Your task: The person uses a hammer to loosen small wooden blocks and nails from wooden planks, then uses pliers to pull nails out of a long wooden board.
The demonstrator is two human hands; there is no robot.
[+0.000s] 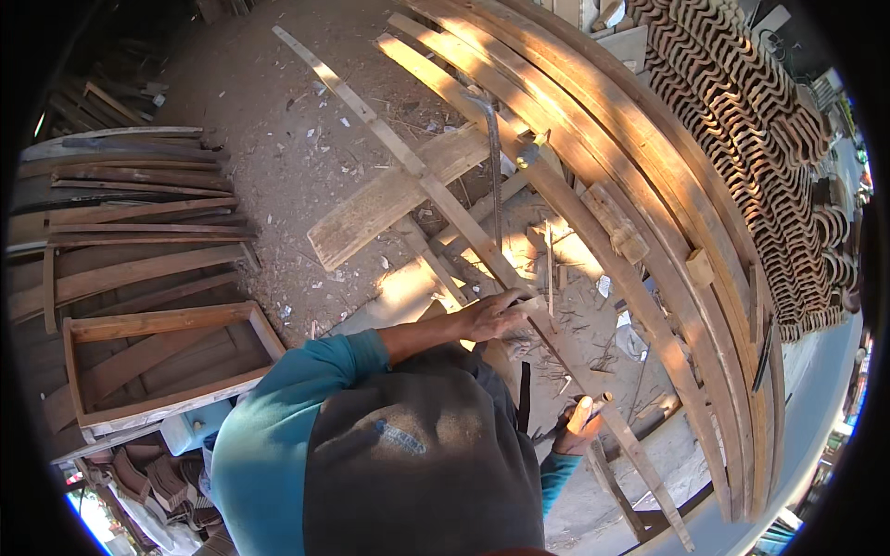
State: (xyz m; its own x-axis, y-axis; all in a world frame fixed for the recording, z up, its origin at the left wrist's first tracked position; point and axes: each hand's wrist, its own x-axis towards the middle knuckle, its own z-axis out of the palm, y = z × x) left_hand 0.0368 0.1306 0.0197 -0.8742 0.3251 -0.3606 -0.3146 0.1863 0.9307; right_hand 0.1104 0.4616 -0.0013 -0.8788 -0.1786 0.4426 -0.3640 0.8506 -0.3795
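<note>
A long, thin wooden strip (399, 148) runs slantwise from the far left, past my body, to the near right. My left hand (496, 318) is closed over the strip at about its middle, fingers bent across the wood. Lower down, beside the strip's near part, my right hand (579, 428) is closed with the thumb on top. From it sticks a short brown round-ended piece (605, 398), possibly a handle; the rest is hidden. Under the strip's far half lies a wide wooden board (394, 199).
Long curved beams (640, 185) arc along the right, with a wooden block (700, 269) on them. A grey hooked metal bar (494, 167) and a yellow-and-dark object (528, 153) are near them. Roof tiles (732, 157) stack far right. Planks (139, 199) and a wooden frame (167, 320) lie left.
</note>
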